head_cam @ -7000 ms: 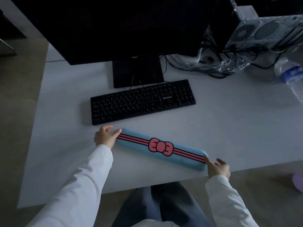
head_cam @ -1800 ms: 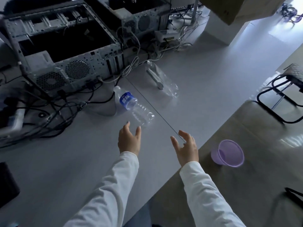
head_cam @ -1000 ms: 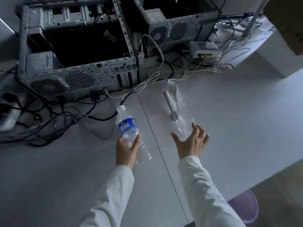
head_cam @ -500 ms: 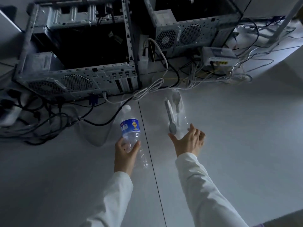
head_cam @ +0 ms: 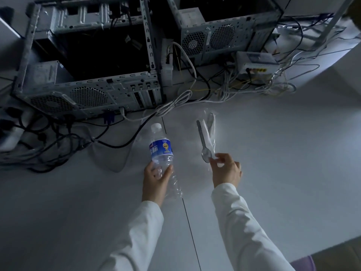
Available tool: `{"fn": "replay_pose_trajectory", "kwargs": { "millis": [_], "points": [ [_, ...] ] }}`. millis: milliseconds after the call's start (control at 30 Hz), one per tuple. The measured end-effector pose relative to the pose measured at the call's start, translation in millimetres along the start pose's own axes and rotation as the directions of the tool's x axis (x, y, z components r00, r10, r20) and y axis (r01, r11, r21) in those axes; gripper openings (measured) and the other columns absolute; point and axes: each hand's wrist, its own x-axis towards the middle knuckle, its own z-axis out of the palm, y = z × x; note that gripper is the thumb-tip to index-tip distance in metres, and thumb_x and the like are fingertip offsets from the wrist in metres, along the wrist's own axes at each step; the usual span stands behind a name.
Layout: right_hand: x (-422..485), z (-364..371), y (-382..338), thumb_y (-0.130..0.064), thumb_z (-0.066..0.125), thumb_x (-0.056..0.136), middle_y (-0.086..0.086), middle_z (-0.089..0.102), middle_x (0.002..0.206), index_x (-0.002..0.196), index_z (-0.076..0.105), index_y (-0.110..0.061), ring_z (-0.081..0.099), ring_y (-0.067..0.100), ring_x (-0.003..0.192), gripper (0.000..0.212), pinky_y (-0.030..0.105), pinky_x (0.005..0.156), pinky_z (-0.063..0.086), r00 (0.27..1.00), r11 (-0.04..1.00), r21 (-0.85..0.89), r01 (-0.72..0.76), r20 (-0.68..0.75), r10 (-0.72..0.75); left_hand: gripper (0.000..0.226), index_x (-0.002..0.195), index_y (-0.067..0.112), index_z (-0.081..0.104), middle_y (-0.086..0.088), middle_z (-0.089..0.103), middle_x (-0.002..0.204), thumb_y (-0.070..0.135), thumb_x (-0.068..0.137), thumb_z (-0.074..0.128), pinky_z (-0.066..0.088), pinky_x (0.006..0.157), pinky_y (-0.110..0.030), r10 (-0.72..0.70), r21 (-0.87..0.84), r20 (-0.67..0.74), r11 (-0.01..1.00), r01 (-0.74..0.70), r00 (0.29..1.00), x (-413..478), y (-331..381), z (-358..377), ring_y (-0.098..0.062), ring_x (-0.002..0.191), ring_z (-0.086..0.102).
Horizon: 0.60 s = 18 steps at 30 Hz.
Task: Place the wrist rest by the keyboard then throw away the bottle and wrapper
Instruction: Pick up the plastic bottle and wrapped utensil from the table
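A: Start with the 2 hands; what is each one doing?

B: The left hand (head_cam: 156, 178), just left of centre, is wrapped around the lower body of the bottle (head_cam: 163, 155); thumb on 1 side, fingers on the other, a firm hold. The right hand (head_cam: 224, 170), just right of centre, is pinched closed on the near end of the wrapper (head_cam: 210, 133), a clear sleeve with a plastic spoon (head_cam: 204, 142) and a white napkin inside.

A: How do the 2 things lie?

B: Both run lengthwise away from the person, toward the top of the frame; the bottle's white cap points up-frame, its blue label sits above the fingers, and its clear base trails down past the wrist. The wrapper's long axis is nearly parallel; its far end points toward the cables (head_cam: 175, 102). I cannot tell whether either thing is off the white table (head_cam: 283, 153) yet.

A: And the bin?

B: A purple shape (head_cam: 302, 263) pokes in at the lower right edge of the frame, below the table's edge; I take it for the bin, though too little shows to be sure. If so, the right hand is the nearer one, and both loads must swing back and down toward that corner.

A: Anything in the way?

B: 2 open computer cases (head_cam: 88, 75) fill the upper left and upper centre; they lie beyond the hands, so the path back looks free. The wrist rest is not in view.
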Motion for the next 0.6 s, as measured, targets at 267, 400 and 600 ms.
{"fn": "replay_pose_trajectory", "kwargs": {
  "millis": [267,400,600],
  "points": [
    [-46.2,-17.7,14.2,-0.025,0.066,0.078,0.001,0.069,0.084,0.094,0.067,-0.016,0.051,0.025,0.104,0.019,0.032,0.087,0.038,0.997,0.991,0.128,-0.029,-0.062,0.037,0.069,0.119,0.017,0.053,-0.012,0.062,0.12,0.049,0.06,0.07,0.049,0.097,-0.05,0.018,0.086,0.134,0.996,-0.03,0.991,-14.0,-12.2,-7.9,-0.03,0.109,0.062],
    [-75.1,-29.3,22.8,-0.023,0.066,0.077,-0.011,0.059,0.071,0.093,0.068,-0.015,0.053,0.027,0.101,0.018,0.028,0.08,0.035,0.982,0.983,0.176,-0.054,-0.166,0.084,0.068,0.115,0.016,0.057,-0.018,0.064,0.116,0.05,0.057,0.071,0.05,0.094,-0.052,0.037,0.122,0.234,0.99,-0.067,0.972,-23.6,-17.5,-14.5,-0.033,0.104,0.064],
    [-119.5,-55.9,56.5,-0.025,0.066,0.078,0.009,0.074,0.094,0.094,0.068,-0.009,0.054,0.031,0.099,0.022,0.019,0.066,0.023,0.927,0.979,0.19,-0.078,-0.348,0.142,0.051,0.12,0.015,0.05,-0.007,0.06,0.121,0.032,0.076,0.069,0.048,0.097,-0.044,0.042,0.143,0.394,0.984,-0.107,0.918,-51.7,-23.9,-10.3,-0.025,0.106,0.06]
  ]
}}
